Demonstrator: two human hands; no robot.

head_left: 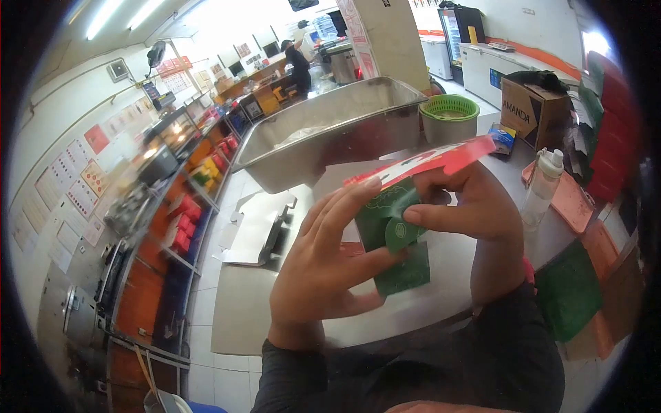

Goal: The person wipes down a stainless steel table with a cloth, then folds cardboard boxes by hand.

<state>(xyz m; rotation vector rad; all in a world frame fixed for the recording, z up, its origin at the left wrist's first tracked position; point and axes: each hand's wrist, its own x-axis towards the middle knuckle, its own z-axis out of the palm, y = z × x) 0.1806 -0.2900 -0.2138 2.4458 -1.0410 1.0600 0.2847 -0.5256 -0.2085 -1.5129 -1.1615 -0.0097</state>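
Observation:
Between my two hands, above the table, is a partly folded cardboard food box [377, 224]. Its near side is green with pale printed line drawings, and a red and white panel slants across the top. My left hand [327, 258] grips its left side, with the fingers behind the panel and the thumb along the green face. My right hand [468, 206] closes on the right side, its thumb pressing a rounded green tab. Part of the box is hidden behind my fingers. Left of my hands, unfolded card pieces [258, 227] lie on the metal table [244, 303].
A large steel basin [337, 141] stands behind the table, beside a green basket [451, 108] on a bucket. To the right are a clear bottle [542, 189], a brown carton [533, 110] and stacked green and red card [570, 292]. A person [297, 69] stands far back.

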